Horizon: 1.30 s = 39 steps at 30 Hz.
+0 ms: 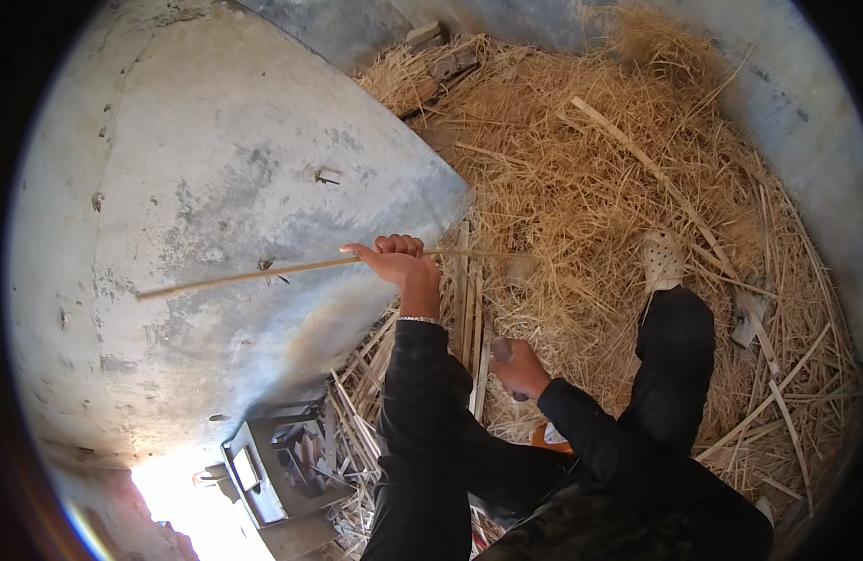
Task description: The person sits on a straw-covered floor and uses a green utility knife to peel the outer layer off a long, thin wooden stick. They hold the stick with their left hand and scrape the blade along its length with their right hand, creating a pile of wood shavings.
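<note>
My left hand [403, 264] is stretched out in front, its fingers wrapped round a long thin wooden strip [244, 276]. One end of the strip reaches left across the pale wall; the other runs right over the straw. Closer to my body, my right hand [525, 372] is closed round a short, dark brown, rounded thing [502, 350]. Only its ends show past my fingers, so I cannot make out its kind. The two hands are apart, and the right one does not touch the strip.
Loose straw and shavings [581, 196] cover the floor, with long split strips [647, 164] lying on them. More slats [464, 309] lie along the wall [263, 168]. My shoe [662, 262] rests in the straw. At lower left stands a grey cabinet-like box [282, 486]; an orange thing [550, 438] lies near my legs.
</note>
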Motion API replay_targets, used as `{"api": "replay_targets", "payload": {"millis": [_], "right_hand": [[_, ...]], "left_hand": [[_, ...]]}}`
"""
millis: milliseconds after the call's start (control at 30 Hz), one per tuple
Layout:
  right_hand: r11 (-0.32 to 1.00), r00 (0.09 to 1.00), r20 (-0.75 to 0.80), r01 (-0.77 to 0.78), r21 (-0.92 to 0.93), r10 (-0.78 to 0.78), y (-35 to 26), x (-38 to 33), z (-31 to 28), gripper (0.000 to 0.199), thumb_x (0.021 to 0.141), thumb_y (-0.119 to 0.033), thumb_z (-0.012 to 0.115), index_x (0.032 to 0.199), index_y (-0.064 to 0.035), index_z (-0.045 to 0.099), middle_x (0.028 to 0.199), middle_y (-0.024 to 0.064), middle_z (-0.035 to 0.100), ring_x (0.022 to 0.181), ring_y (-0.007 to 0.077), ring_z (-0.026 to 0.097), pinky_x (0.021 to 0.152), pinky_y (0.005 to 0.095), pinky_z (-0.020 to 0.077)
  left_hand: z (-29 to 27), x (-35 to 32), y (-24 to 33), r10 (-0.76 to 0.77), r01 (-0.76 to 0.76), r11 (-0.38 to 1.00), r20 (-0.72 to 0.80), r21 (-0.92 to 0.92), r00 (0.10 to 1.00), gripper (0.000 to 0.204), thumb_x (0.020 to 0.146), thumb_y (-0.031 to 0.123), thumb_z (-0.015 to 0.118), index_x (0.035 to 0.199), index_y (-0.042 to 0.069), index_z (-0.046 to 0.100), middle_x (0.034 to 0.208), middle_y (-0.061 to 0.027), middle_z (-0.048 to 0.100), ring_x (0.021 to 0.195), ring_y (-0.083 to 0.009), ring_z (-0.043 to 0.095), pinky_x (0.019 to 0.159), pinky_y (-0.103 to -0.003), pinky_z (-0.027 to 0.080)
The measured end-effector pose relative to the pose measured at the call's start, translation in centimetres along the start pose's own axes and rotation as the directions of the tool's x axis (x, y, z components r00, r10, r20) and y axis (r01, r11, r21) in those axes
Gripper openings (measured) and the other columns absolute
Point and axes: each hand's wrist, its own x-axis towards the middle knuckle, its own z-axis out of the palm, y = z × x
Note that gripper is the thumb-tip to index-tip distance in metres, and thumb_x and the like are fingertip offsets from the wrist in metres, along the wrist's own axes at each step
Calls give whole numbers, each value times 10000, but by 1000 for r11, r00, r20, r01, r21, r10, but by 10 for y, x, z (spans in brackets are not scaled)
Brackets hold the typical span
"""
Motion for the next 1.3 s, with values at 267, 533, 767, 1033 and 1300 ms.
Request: {"api": "replay_targets", "payload": {"millis": [267,533,767,1033,1300], "right_hand": [[944,922,-274,204,-259,-274,57,42,20,217,768,-110,622,891,69,607,697,166,600,613,253,624,591,367,488],[990,977,-191,112,91,-93,-6,4,16,182,805,-106,613,913,40,617,854,217,660,842,349,658,734,401,490],[974,990,-125,89,208,-64,-18,-2,5,130,788,-77,629,845,20,563,622,87,560,521,188,571,497,329,445],[961,1000,-9,19,275,-18,-41,-2,-2,129,803,-11,588,773,5,463,545,57,485,372,154,493,353,321,389],[979,972,-148,191,64,-180,-4,19,8,99,797,-17,596,826,25,512,542,51,487,380,150,495,359,310,385]], "left_hand": [[-10,-5,-10,-30,30,1000,-324,-5,946,619,909,699,343,673,144,208,576,-1,226,493,-148,167,463,-310,183],[30,-30,-4,-9,89,966,-312,243,950,599,947,638,354,638,133,261,574,7,229,517,-147,234,486,-316,253],[53,-51,8,-17,-1,950,54,311,998,647,909,707,370,604,167,188,539,28,205,514,-129,190,507,-287,184],[38,-37,2,-101,88,979,65,184,993,689,853,794,327,602,175,157,540,30,171,515,-127,141,503,-294,142],[35,-21,10,-56,52,994,34,95,998,704,842,808,324,603,170,147,543,31,168,515,-126,123,495,-295,118]]}}
